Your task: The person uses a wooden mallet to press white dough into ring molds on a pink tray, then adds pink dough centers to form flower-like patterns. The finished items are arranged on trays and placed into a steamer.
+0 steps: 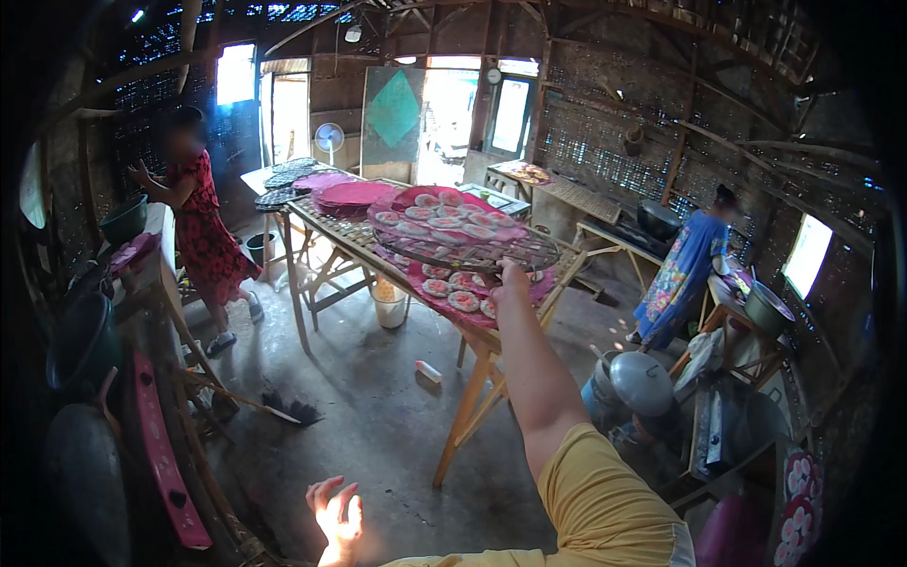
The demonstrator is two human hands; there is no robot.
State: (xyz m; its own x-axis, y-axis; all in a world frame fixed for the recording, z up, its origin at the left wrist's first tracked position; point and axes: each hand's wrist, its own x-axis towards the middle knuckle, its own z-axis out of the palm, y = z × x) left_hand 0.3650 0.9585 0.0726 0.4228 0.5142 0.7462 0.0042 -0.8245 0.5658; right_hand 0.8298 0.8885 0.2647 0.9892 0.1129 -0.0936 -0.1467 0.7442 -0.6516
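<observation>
Up above the wooden table (472,354), the right hand (511,281) has its grip closed on the near rim of a round woven tray (468,248) of pale crackers; the left hand (336,515) hangs open, well below, empty.

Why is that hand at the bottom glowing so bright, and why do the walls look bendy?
In the head view, sunlight washes out the left hand, and the doorways glare white; the fisheye lens bends the walls and blackens the corners; the right hand on the round mesh tray stays fairly sharp.
</observation>
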